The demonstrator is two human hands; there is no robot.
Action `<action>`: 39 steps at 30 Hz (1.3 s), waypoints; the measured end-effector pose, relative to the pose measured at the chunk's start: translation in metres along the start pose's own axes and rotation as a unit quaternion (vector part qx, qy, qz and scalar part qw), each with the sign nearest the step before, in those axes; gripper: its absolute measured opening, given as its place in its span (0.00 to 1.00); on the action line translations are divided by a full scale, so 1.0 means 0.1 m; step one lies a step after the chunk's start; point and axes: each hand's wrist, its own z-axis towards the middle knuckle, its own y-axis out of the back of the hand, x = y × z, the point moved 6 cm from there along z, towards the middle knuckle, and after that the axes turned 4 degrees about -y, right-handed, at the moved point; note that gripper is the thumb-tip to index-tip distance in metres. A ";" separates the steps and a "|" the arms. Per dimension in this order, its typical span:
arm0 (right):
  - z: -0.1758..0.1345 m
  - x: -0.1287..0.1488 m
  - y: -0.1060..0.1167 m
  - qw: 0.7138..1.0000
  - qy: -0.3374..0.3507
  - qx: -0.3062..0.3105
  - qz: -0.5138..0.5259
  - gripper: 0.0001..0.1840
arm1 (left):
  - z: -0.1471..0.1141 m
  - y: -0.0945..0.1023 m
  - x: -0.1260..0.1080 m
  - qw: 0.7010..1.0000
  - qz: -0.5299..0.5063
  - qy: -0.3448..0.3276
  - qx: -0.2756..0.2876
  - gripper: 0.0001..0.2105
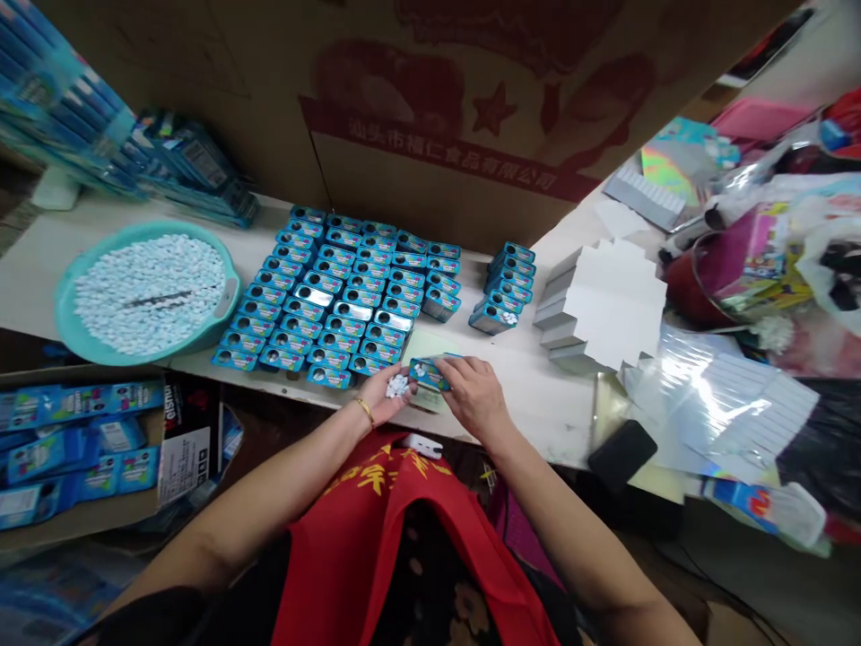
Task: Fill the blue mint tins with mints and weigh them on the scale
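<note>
A small heap of white candies (396, 386) lies in my cupped left hand (378, 400), palm up, with a gold bangle at the wrist. Beside it, my right hand (477, 395) grips a small blue box (429, 373) by its right end. The box's near left end touches or almost touches the left fingertips, and white pieces show at its opening. Just left of the hands stand rows of similar blue boxes (336, 301), most with a dark round hole on top. A shorter row of boxes (506, 278) stands to the right, the nearest with white pieces at its hole.
A turquoise basin (64, 309) full of white candies sits at the left. Behind rises a large cardboard carton (269, 135). To the right are stacked white cartons (609, 301), a black phone (622, 451) and plastic-wrapped sheets (733, 404). An open box (134, 516) of blue packs is below left.
</note>
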 end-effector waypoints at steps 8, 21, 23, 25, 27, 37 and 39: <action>-0.08 0.10 0.06 0.998 0.027 -0.016 -0.054 0.18 | 0.05 -0.12 0.00 1.000 0.009 0.009 0.024 0.07; -0.12 -0.55 -0.53 0.943 -0.167 -0.087 0.273 0.18 | -0.02 0.06 -0.09 0.998 0.026 0.010 0.050 0.08; -0.10 -0.66 -0.80 0.915 -0.198 -0.086 0.341 0.18 | -0.10 0.19 -0.12 0.999 0.030 0.006 0.036 0.07; -0.10 -0.72 -0.97 0.901 -0.211 -0.076 0.372 0.18 | -0.18 0.29 -0.12 0.999 0.027 0.011 0.030 0.07; -0.12 -0.71 -0.96 0.911 -0.196 -0.075 0.354 0.20 | -0.26 0.38 -0.09 0.999 0.019 0.019 0.021 0.07; -0.34 0.49 -0.49 0.971 0.020 0.047 0.234 0.15 | -0.43 0.50 0.24 0.989 0.122 0.034 0.081 0.09; -0.35 0.63 -0.59 0.968 0.029 0.097 0.228 0.15 | -0.45 0.49 0.28 0.983 0.149 0.029 0.103 0.09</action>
